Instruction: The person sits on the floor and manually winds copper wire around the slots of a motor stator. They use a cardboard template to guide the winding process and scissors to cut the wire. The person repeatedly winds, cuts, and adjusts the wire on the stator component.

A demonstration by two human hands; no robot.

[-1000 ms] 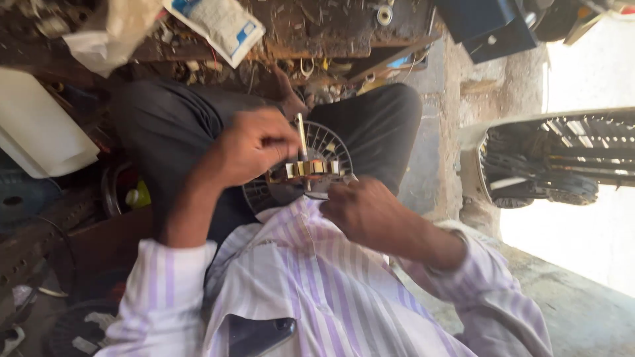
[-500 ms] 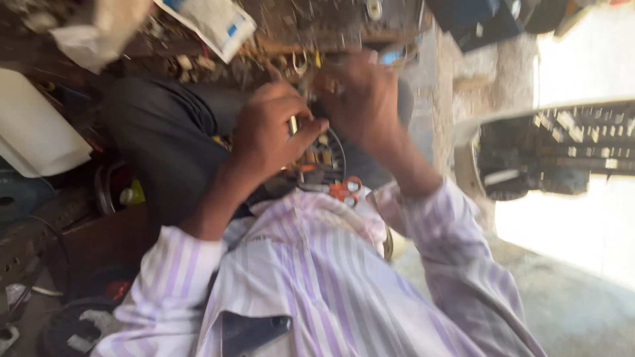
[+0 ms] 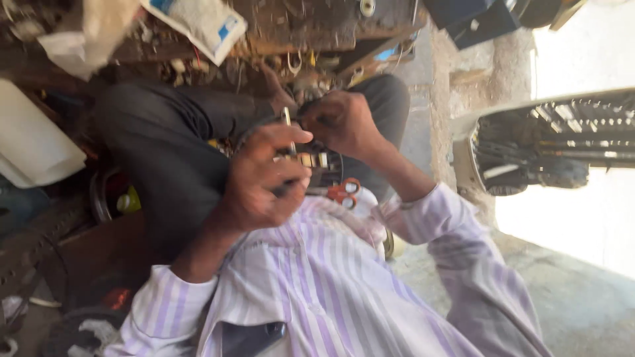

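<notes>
We've got both hands up over the lap here, working on a small brass part (image 3: 311, 158) — a row of little yellowish blocks sitting on a dark round piece (image 3: 327, 173) propped on the knees.

Our left hand (image 3: 264, 178) is clenched around a thin tool (image 3: 288, 132), pale metal at the tip, dark handle buried in the fist. The tool's long axis runs roughly straight away from the part, tip pointing up toward the cluttered bench (image 3: 311, 26). The part sits just beside that fist on the right-hand side, touching or nearly so; it's a bit blurred, so we can't tell if the fingers actually rest on it.

Our right hand (image 3: 340, 122) is just past the part on the bench side, fingers curled in tight. It looks like it's pinching something small, but we honestly can't tell what, or whether it holds anything at all.

So the left hand is the nearer one to the part, and the right hand is close behind.

Around the part: orange-handled scissors (image 3: 344, 192) lie just beside it on the shirt side — near the striped shirt (image 3: 317, 277). Dark trousers (image 3: 172, 152) are off to the left of it.
</notes>
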